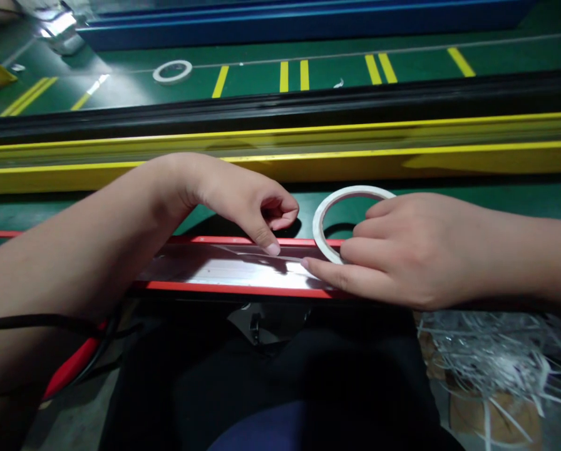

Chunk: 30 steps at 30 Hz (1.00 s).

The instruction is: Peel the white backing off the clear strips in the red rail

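Observation:
In my right hand (397, 250) is a roll of white tape (322, 219), held upright with the fingers hooked through its ring. The index finger of that hand stretches out onto a red-edged metal channel (243, 288) and touches a thin strip of tape (243, 254) along its inside. My left hand (257, 210) arches over the same channel. Its fingers are curled in with nothing visible in them, and the thumb points down at the strip, close to the right index fingertip. My left forearm hides part of the channel.
Behind the channel run a yellow profile (332, 164) and a black one (262, 111). A second white tape roll (172, 72) lies on the green bench near yellow marks. A blue profile (308, 25) is at the back. Tangled white strips (501, 357) lie below right.

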### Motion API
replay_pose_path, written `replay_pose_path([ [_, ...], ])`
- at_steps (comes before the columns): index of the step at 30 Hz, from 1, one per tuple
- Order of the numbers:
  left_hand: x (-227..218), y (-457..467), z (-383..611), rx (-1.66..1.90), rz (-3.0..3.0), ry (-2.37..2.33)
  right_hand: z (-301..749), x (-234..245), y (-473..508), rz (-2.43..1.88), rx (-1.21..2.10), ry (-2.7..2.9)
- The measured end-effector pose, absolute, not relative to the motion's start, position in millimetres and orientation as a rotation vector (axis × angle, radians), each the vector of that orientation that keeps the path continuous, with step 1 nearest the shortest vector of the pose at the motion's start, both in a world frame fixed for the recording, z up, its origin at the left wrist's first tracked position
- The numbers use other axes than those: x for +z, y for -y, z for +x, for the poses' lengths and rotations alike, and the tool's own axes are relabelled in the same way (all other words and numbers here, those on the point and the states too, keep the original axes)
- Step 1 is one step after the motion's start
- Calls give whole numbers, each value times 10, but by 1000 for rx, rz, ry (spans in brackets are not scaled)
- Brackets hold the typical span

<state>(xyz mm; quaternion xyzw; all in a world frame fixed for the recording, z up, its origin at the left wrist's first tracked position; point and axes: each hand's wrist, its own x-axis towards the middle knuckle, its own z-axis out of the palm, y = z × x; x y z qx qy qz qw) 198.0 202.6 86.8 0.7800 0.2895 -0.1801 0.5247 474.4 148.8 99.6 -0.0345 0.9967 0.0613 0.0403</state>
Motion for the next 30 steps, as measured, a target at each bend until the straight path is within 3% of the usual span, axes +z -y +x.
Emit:
replay_pose_path([
  [11,898,-1874,1834,-332,1821,-805,4659,1050,-1445,40,177,-2934],
  [16,942,-1450,1606,-110,1904,-1129,4623,1075,-1406,160,174,-2897],
  [22,921,-942,1101,-305,2243,-1562,4618,1037,-1416,180,169,-2944],
  [30,807,-891,841,-169,2204,-1674,4610,1005,-1433,245,157,-3024],
])
